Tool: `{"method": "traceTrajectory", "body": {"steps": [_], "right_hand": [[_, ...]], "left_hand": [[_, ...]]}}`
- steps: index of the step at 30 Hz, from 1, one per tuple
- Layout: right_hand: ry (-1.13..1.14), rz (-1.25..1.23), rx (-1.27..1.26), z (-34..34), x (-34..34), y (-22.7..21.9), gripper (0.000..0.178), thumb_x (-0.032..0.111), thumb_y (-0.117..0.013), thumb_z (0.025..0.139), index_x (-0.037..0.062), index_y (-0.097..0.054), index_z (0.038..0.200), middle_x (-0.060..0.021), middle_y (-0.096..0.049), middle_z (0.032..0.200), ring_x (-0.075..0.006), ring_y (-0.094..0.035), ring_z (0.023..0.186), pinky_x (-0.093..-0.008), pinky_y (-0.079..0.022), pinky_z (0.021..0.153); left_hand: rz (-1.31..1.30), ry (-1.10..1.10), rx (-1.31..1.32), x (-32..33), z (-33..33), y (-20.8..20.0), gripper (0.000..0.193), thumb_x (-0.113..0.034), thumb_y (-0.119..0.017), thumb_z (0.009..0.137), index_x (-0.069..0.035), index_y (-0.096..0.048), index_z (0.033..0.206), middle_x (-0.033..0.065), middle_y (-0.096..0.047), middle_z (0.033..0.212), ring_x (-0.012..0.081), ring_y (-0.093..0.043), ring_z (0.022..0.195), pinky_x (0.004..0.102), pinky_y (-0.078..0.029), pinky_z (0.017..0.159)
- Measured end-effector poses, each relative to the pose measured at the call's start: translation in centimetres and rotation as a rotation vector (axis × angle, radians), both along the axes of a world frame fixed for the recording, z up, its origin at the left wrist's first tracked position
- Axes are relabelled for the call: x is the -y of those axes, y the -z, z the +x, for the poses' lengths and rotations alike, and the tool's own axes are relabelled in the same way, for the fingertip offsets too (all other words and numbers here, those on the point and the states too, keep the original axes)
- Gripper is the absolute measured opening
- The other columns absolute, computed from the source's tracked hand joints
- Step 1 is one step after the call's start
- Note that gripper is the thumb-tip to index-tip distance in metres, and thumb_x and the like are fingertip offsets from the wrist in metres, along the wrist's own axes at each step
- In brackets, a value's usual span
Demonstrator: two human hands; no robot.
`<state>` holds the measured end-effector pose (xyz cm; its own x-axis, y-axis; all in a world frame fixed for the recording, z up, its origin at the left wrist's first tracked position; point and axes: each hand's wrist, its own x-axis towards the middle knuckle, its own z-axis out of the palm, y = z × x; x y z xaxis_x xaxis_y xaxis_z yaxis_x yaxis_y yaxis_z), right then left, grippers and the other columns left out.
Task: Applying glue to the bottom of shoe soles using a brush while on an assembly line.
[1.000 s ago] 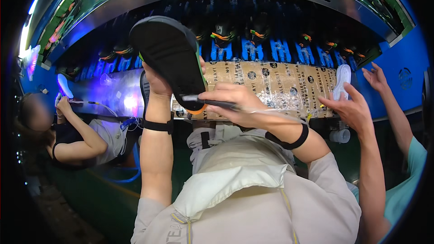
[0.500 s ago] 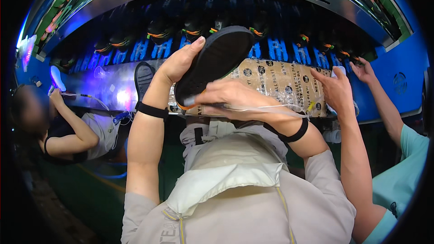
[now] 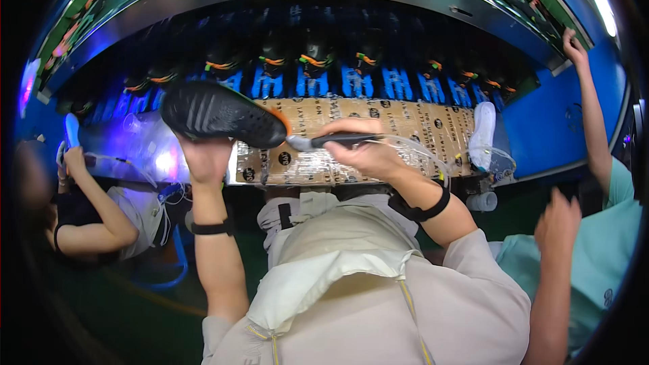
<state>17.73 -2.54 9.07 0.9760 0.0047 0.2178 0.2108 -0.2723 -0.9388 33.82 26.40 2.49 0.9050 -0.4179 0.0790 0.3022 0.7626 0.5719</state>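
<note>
My left hand [image 3: 205, 157] is closed under a black shoe sole [image 3: 216, 116], which lies lengthwise across in front of me above the bench. One end of the sole, toward the right, has an orange edge. In my right hand [image 3: 368, 152] is a brush [image 3: 345, 139] with a black handle and pale bristles. The bristle tip meets the sole at its orange-edged end. A clear thin tube [image 3: 422, 149] trails from the brush handle toward the right.
Cardboard with printing [image 3: 351, 165] covers the bench. A white sole [image 3: 482, 135] stands at the right. Behind the bench, blue racks [image 3: 312, 84] hold dark shoes with orange trim. A co-worker at the left holds a bluish sole [image 3: 71, 130]; another in a green shirt [image 3: 602, 243] reaches up at the right.
The sole has swung from upright to sideways and moved left. My right hand has moved right, so the brush handle shows. The right-hand co-worker's arms have left the bench, one reaching up.
</note>
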Motion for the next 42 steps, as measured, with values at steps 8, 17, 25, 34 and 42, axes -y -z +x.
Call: {"method": "traceTrajectory", "body": {"steps": [8,17,25,34,42], "right_hand": [[0.174,0.174,-0.135,-0.9,0.3,5.4,0.017,0.009,-0.072,0.093,0.0008,-0.076,0.108,-0.0032,-0.074,0.094,-0.0078,-0.062,0.083,-0.0250,-0.051,0.075],[0.143,0.246,-0.341,0.6,-0.9,6.8,0.023,0.023,-0.073,0.093,0.0054,-0.076,0.108,-0.0023,-0.072,0.090,-0.0094,-0.062,0.080,-0.0274,-0.051,0.074],[0.291,-0.039,-0.279,5.9,-4.8,9.3,0.031,0.036,-0.068,0.088,0.0073,-0.077,0.097,-0.0155,-0.075,0.090,-0.0302,-0.072,0.084,-0.0394,-0.056,0.081],[0.158,-0.252,-0.005,3.9,-8.2,11.5,0.017,0.019,-0.072,0.088,0.0046,-0.075,0.097,-0.0190,-0.075,0.086,-0.0379,-0.073,0.076,-0.0442,-0.057,0.072],[-0.436,-0.473,-0.211,-1.8,-5.9,4.1,0.016,0.016,-0.073,0.085,0.0031,-0.076,0.094,-0.0196,-0.076,0.089,-0.0359,-0.074,0.075,-0.0419,-0.058,0.071]], "left_hand": [[-0.258,0.573,-0.182,-4.6,-11.1,8.2,0.110,-0.060,-0.066,0.091,0.004,-0.017,0.165,0.0484,-0.010,0.162,0.0637,-0.020,0.151,0.0777,-0.037,0.108],[-0.128,0.752,-0.122,-4.3,-15.1,10.3,0.118,-0.070,-0.069,0.085,0.001,-0.018,0.165,0.0477,-0.009,0.162,0.0637,-0.018,0.151,0.0767,-0.037,0.109],[-0.233,0.566,-0.775,-2.9,-15.4,12.0,0.121,-0.092,-0.026,0.090,0.008,-0.029,0.158,0.0506,-0.031,0.153,0.0663,-0.041,0.138,0.0774,-0.038,0.108],[-0.254,0.316,-0.763,2.2,-16.1,10.9,0.080,-0.065,-0.023,0.106,-0.007,-0.038,0.159,0.0245,-0.041,0.161,0.0517,-0.041,0.145,0.0741,-0.037,0.112],[0.001,0.163,-0.559,3.3,-17.3,10.2,0.070,-0.058,-0.025,0.110,-0.007,-0.049,0.152,0.0163,-0.055,0.151,0.0344,-0.052,0.141,0.0516,-0.041,0.120]]}}
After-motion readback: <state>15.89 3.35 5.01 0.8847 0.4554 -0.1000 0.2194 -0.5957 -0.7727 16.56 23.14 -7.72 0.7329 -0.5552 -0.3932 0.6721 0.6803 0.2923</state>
